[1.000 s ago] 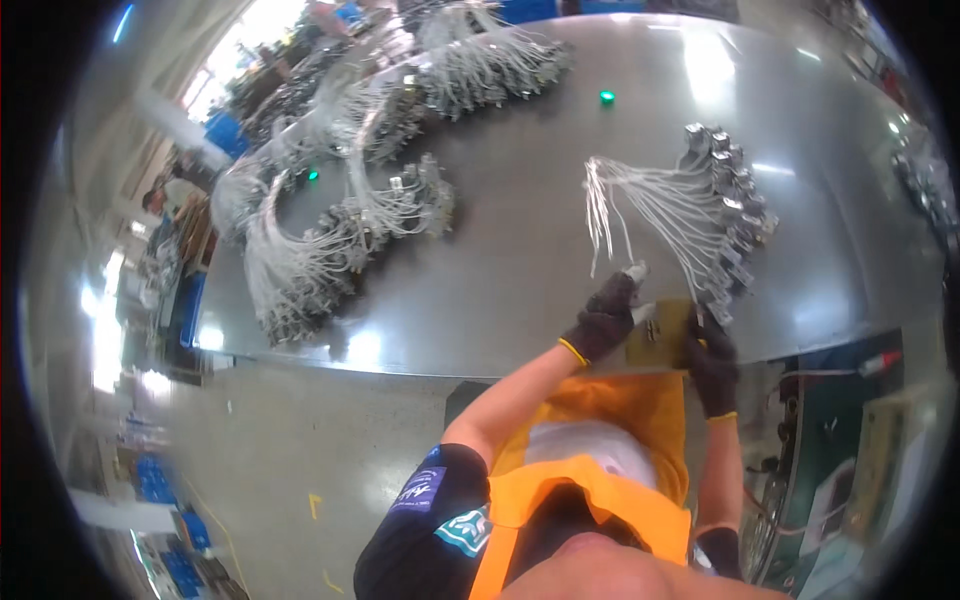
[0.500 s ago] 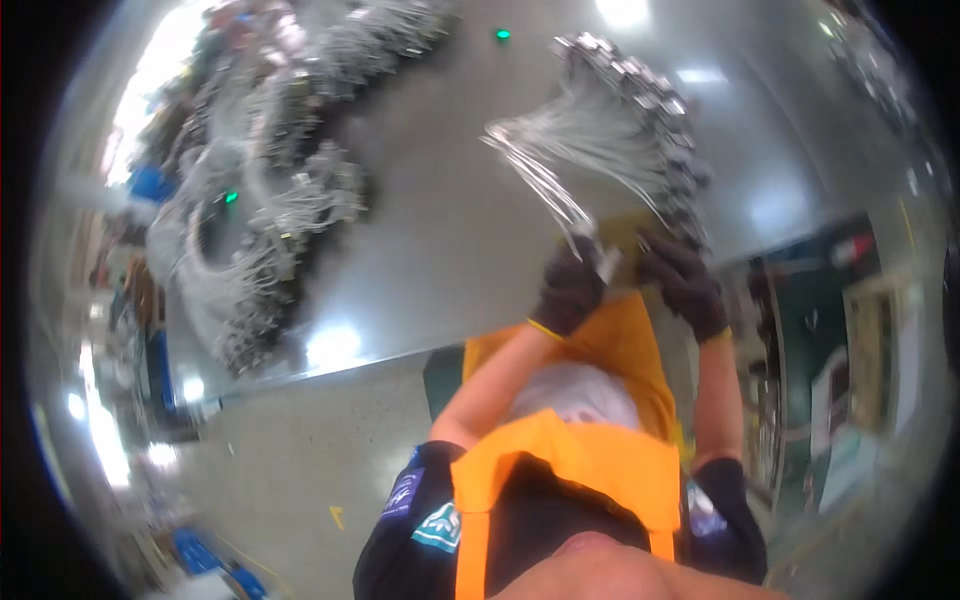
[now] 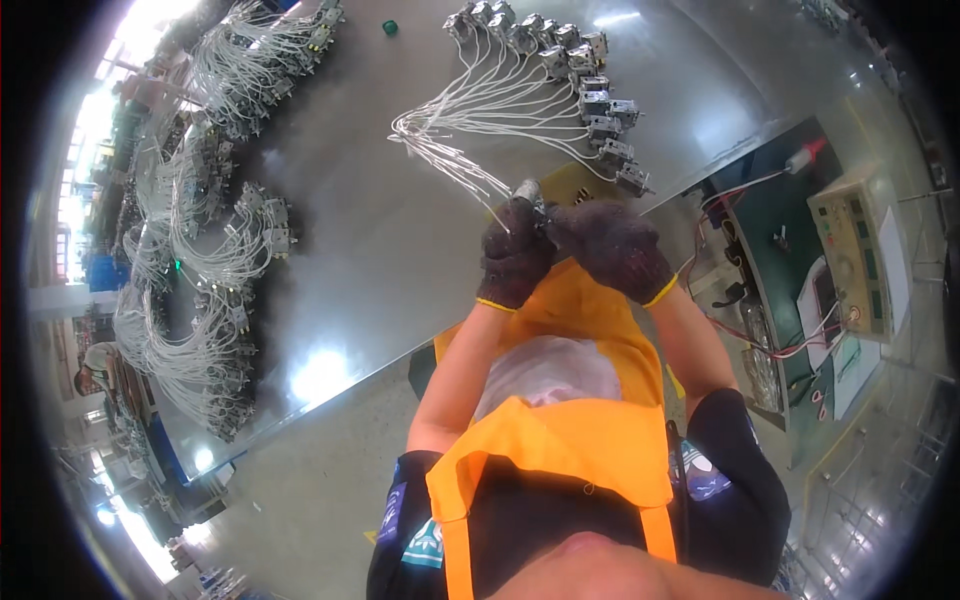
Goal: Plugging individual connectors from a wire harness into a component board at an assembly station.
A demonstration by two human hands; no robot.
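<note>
Both my hands wear dark knit gloves with yellow cuffs and meet at the table's near edge. My left hand (image 3: 515,255) is closed around a small silvery metal part (image 3: 527,190), whose kind I cannot make out. The fingertips of my right hand (image 3: 612,245) pinch at the same part from the right, hiding much of it. Ahead lies a bundle of white wires (image 3: 440,150), gathered at its left point, with loose ends running down to my left glove. Its other ends fan out to several boxy metal components (image 3: 590,95) in a curved row.
More wired metal components (image 3: 190,290) are heaped along the left of the grey metal table (image 3: 340,230). A yellow-brown patch (image 3: 570,190) lies beyond my hands. At right, a dark green bench (image 3: 770,220) carries a beige instrument (image 3: 855,260), cables and scissors (image 3: 820,403). A small green object (image 3: 390,28) sits far off.
My view has shifted, so the table contents appear further left. My hands, apart before, are now together at the metal part, the right one having come in beside the left.
</note>
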